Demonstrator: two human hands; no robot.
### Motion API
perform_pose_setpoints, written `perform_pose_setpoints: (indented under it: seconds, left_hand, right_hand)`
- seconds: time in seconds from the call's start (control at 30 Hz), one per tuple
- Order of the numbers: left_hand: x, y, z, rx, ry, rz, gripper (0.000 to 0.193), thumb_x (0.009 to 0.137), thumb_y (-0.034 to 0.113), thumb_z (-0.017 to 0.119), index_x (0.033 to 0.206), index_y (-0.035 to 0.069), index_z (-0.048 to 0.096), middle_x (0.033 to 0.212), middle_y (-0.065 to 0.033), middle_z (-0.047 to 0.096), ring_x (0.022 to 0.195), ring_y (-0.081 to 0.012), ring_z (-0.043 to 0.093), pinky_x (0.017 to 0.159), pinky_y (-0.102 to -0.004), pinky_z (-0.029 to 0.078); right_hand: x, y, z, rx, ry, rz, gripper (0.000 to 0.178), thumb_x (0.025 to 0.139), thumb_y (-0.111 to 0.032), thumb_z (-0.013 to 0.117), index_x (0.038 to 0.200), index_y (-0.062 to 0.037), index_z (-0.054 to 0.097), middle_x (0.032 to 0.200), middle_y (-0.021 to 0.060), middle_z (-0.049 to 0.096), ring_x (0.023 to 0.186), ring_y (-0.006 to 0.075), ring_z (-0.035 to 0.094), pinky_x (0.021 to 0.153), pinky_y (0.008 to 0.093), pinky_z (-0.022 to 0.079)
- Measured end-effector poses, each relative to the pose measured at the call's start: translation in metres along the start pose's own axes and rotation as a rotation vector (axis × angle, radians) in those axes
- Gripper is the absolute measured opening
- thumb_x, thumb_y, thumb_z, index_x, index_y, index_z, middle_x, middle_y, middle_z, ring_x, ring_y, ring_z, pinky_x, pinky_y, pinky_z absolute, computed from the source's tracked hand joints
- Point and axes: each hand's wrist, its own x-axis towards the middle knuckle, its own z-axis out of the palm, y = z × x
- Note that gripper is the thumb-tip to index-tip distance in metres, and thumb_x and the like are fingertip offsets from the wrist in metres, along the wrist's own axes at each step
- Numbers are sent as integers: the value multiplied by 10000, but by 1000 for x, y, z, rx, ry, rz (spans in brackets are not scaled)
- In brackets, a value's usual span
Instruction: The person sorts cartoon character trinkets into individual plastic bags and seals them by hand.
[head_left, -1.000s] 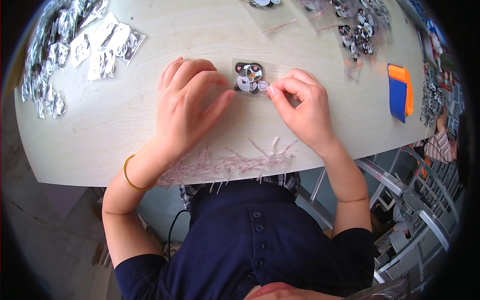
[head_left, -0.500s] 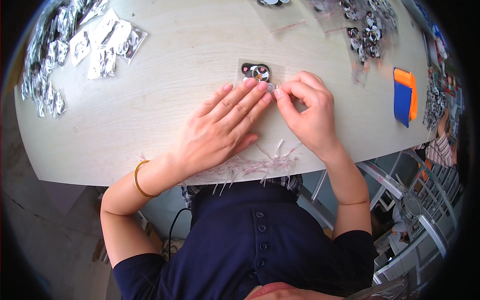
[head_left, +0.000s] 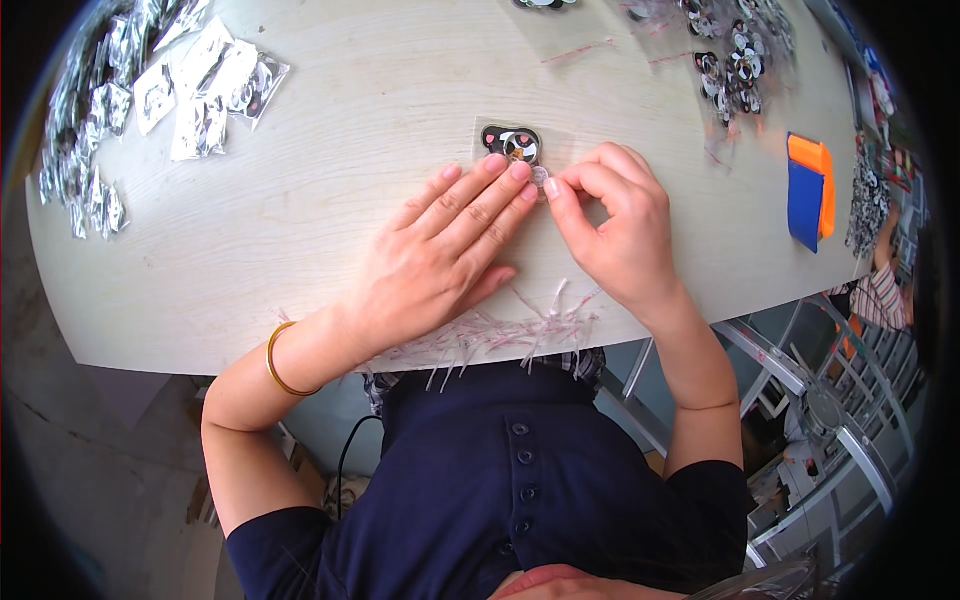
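A small clear plastic bag (head_left: 562,141) lies flat on the table in front of me. Inside it is a black-and-white animal-faced trinket (head_left: 495,134) with pink spots and a metal ring. My left hand (head_left: 440,240) rests flat over the bag's near part, fingers stretched out and side by side, covering some of it. At the bag's near right edge, my right hand (head_left: 622,222) is closed in a pinch, thumb against forefinger. The fingertips appear to grip the bag's edge beside a small pale disc (head_left: 540,176); the exact spot between them is hidden.
Thin clear-and-pink plastic strips (head_left: 500,335) lie heaped along the table's near edge. Shiny packets (head_left: 205,125) are piled at the far left. More bagged black-and-white trinkets (head_left: 735,75) lie far right, above a blue-and-orange object (head_left: 806,195). A metal frame (head_left: 790,375) stands right of the table.
My right fingertips have shifted very slightly left at the bag's edge. The left hand stays flat on the bag.
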Motion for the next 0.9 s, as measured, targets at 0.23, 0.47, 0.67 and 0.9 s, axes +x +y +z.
perform_pose_setpoints:
  seconds: [0.23, 0.47, 0.67, 0.9]
  left_hand:
    - [0, -2, 3, 30, 19, 0, 736, 925, 332, 706, 1581, 96, 471, 1650, -86, 436, 1538, -255, 391, 1277, -440, 273]
    - [-1, 0, 3, 52, 37, 9, 743, 924, 327, 713, 1584, 95, 464, 1644, -89, 444, 1533, -261, 398, 1271, -441, 282]
    - [13, 2, -7, 182, 44, 58, 742, 933, 349, 706, 1590, 111, 455, 1657, -79, 422, 1545, -271, 373, 1271, -450, 280]
    - [23, -39, -8, 279, 103, -40, 713, 1024, 527, 543, 1578, 88, 458, 1659, -110, 413, 1554, -271, 349, 1283, -443, 259]
  right_hand:
    - [5, 9, -12, -369, 55, -53, 187, 880, -150, 775, 758, -69, 660, 767, 64, 602, 767, 277, 622, 673, 424, 498]
    - [-18, 12, -16, -366, 79, -274, 319, 868, -86, 735, 1179, -153, 766, 887, 13, 593, 778, 229, 604, 696, 395, 494]
    - [-9, 20, -26, -313, 139, -156, 396, 874, -70, 704, 1257, -157, 748, 1000, 25, 626, 882, 227, 627, 789, 397, 504]
    - [53, 45, 0, -580, 126, -397, 419, 932, -139, 662, 1350, -106, 672, 1336, 91, 610, 1225, 285, 561, 1010, 444, 455]
